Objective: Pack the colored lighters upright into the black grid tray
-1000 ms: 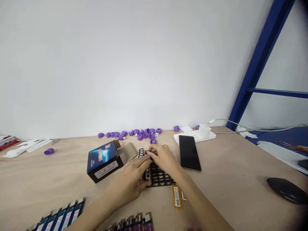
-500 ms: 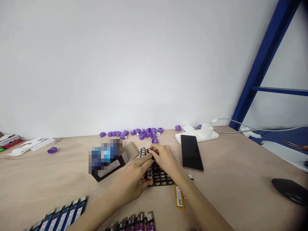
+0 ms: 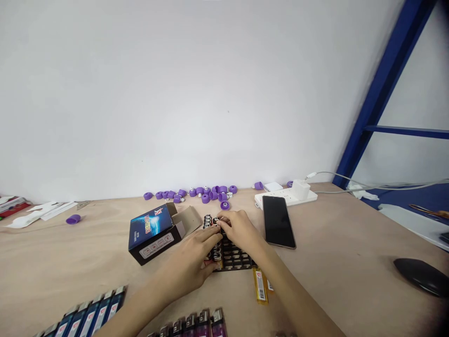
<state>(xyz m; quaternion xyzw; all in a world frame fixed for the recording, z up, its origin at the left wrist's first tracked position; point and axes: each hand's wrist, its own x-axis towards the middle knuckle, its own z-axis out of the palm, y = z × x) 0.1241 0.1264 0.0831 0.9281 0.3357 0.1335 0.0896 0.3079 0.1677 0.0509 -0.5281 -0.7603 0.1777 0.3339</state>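
The left hand [image 3: 187, 262] rests over the standing lighters with metal tops [image 3: 217, 252], its fingers pressed together and extended, its thumb set apart at the near end of the row. The right hand [image 3: 240, 229] has thumb and index finger drawn together at the far end of the same row; whether a lighter is gripped between them is hidden. The lighters stand in the left part of a black grid tray with rectangular slots [image 3: 236, 262], whose exposed slots lie below the right hand. Left of the left hand, an open blue-and-black cardboard box [image 3: 150, 234] lies tilted, flap extended; its top face carries a red-and-white emblem and lettering that appears to read "LIGHTERS". Its black side bears a white panel of outlined pictograms; the small print is illegible. Below the right hand lies a translucent yellow lighter [image 3: 260, 285] with a white label, red mark and barcode. Nearer the wearer than the left hand are dark blue lighters with white labels [image 3: 94, 313] and dark purple lighters with metal hoods [image 3: 203, 323]. Beyond both hands, purple cup-shaped caps [image 3: 205, 199] are scattered on the tabletop [image 3: 333, 281]. A black-screened smartphone [image 3: 278, 222] lies right of the right hand, touching a white power strip [image 3: 289, 196].
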